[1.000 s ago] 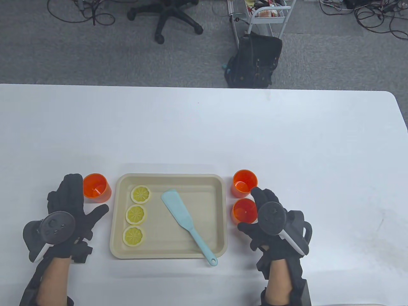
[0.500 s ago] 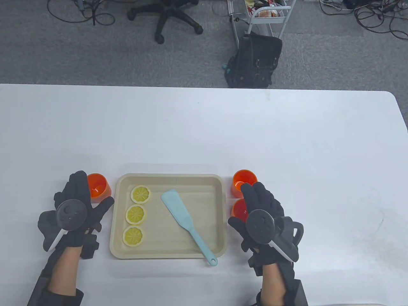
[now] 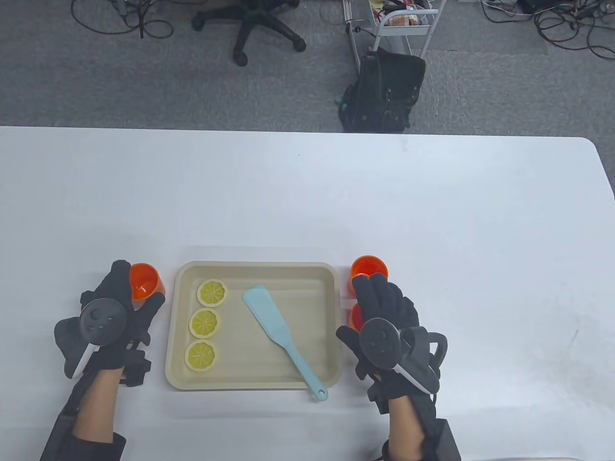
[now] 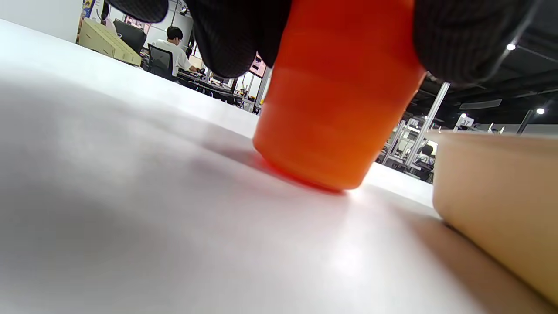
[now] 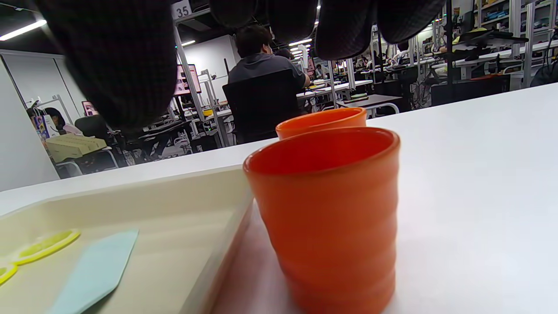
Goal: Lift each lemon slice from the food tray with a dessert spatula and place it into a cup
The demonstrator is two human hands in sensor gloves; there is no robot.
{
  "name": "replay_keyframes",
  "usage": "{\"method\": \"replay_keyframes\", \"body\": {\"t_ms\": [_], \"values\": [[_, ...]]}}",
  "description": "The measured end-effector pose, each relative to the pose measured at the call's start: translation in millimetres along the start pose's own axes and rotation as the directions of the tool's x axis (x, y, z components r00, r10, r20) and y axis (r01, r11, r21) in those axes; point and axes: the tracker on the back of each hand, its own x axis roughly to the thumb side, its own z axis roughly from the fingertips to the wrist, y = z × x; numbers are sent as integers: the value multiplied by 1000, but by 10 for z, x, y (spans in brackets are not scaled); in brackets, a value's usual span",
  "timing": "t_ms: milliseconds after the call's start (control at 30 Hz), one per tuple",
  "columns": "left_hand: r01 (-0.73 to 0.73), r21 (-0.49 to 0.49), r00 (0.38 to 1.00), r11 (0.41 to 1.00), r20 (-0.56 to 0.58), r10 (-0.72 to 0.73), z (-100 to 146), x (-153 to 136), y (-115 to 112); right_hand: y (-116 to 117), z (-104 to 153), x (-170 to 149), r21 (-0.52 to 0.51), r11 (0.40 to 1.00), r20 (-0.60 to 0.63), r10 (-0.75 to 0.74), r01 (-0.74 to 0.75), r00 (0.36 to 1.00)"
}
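A beige food tray [image 3: 254,269] holds three lemon slices in a column on its left: far [image 3: 212,292], middle [image 3: 205,323], near [image 3: 199,355]. A light blue dessert spatula [image 3: 274,321] lies diagonally in the tray, its handle end over the near right rim. My left hand [image 3: 126,300] wraps fingers [image 4: 231,39] and thumb around the orange cup [image 3: 145,280] left of the tray. My right hand [image 3: 372,302] hovers with fingers spread over the near right cup [image 5: 331,209] and holds nothing. The far right cup [image 3: 368,265] stands just beyond it.
The white table [image 3: 307,192] stretches bare beyond the tray. On the floor past its far edge are a black bag [image 3: 384,91], a metal cart [image 3: 403,24] and an office chair [image 3: 250,24]. The wrist views show people seated at desks in the background.
Both hands have moved inward and forward. The left hand has closed round the left cup. The right hand has slid left over the near right cup, covering most of it.
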Motion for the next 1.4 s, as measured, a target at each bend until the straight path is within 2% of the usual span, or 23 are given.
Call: {"method": "replay_keyframes", "body": {"t_ms": [133,300,500,667,833,1000,1167,1400], "values": [[-71,36,997,997,28,70,51,6,145,-21,18,39,-28,1000,15,-1,1,1000],[-147,70,980,987,144,136,177,115,318,-39,45,123,-55,998,49,3,0,999],[-147,81,939,986,325,113,388,463,411,-63,89,251,-124,992,110,5,9,994],[-124,38,872,992,480,90,551,744,414,-66,152,434,-139,990,200,-8,36,980],[-67,2,800,998,597,52,693,958,372,-23,239,709,-149,989,304,62,-17,951],[-38,-40,742,998,668,56,787,1115,284,94,324,995,-140,987,414,126,-74,902],[-60,-107,688,992,716,119,850,1237,198,208,411,1231,-132,986,504,153,-100,850],[-93,-117,640,989,754,149,968,1404,137,282,514,1433,-143,986,566,157,-91,809]]}}
